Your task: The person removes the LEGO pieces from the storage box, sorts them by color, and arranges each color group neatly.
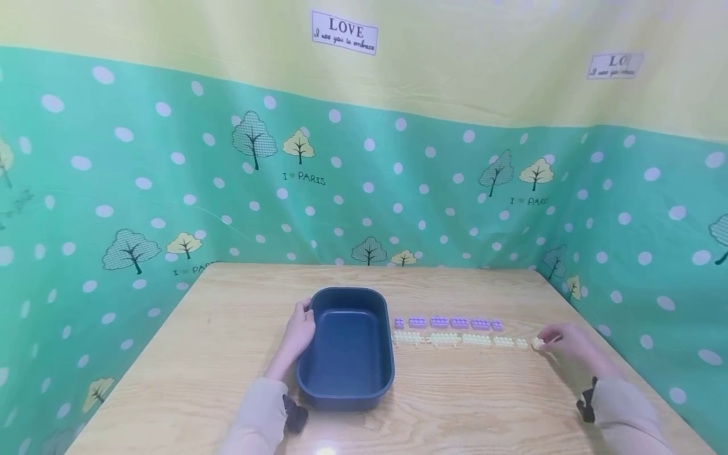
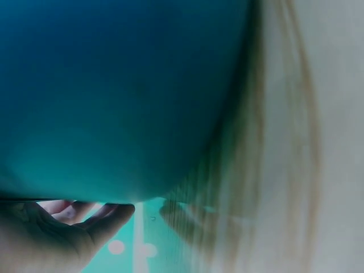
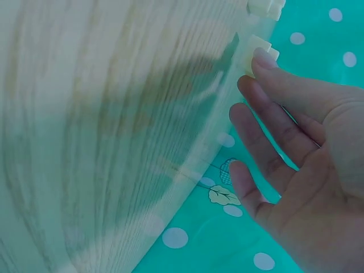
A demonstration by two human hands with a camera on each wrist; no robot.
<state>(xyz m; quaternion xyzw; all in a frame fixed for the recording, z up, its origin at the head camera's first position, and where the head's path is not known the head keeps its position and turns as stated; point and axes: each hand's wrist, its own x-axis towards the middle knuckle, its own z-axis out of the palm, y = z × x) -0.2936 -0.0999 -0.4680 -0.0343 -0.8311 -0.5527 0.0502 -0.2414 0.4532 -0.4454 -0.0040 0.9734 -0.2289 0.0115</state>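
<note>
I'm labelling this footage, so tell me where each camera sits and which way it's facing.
Head: on the head, looking down at the table; both forearms show.
Left wrist: pressed close to the dark blue bin; left hand shows.
Right wrist: along the tabletop; right hand touches a cream brick.
Shared: that brick appears in the head view too.

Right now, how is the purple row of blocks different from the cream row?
The purple row lies farther back on the table; the cream row lies nearer the person. The cream row reaches farther right than the purple row. The right hand touches the cream row's end block; nothing touches the purple row. Both start beside the dark bin.
</note>
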